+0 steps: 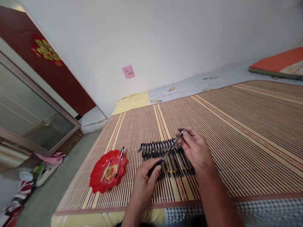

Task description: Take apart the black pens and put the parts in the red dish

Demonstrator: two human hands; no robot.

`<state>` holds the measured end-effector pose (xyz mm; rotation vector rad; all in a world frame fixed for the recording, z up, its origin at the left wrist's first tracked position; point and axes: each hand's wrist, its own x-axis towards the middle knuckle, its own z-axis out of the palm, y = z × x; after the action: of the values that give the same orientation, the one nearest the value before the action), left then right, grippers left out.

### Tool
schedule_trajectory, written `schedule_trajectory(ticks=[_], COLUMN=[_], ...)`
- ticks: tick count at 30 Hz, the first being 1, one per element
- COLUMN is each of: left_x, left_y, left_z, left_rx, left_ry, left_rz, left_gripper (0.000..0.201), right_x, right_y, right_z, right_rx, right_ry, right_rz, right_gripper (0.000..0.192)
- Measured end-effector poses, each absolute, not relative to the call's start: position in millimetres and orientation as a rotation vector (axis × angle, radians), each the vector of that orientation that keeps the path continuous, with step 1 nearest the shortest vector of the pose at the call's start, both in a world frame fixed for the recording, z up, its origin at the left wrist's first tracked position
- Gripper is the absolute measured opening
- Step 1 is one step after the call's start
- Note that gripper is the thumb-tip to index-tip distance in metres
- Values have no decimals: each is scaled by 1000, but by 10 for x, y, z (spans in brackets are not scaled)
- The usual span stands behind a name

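Left hand [145,181] and right hand [195,148] hide part of the pen row [165,156].

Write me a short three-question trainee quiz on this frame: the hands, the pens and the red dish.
1. True or false: the red dish lies to the left of the row of pens.
2. Which hand holds the thin refill by its upper end? A) left hand B) right hand C) neither
3. Fill in: the row of pens lies on a striped ____ mat.

Key
1. True; the dish holds two pen parts.
2. B; the right hand pinches the thin refill, while the left hand grips a dark pen barrel.
3. Bamboo; the mat covers the bed.
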<state>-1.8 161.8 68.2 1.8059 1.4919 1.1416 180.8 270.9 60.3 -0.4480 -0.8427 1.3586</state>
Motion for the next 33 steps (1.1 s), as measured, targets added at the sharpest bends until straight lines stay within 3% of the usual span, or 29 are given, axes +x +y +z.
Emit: schedule_trajectory(ticks=[23,33], left_x=[40,109], left_y=[1618,1648], left_z=[679,644], left_rx=[1569,1138], left_ry=[1432,1130], left_rz=[1157,1255], left_gripper=[28,30], right_x=[1784,1582], right_y=[2622,2613], right_z=[689,656], right_rx=[-487,-458], right_ry=[-1084,-1423], right_rz=[1355,1442], right_gripper=[12,16])
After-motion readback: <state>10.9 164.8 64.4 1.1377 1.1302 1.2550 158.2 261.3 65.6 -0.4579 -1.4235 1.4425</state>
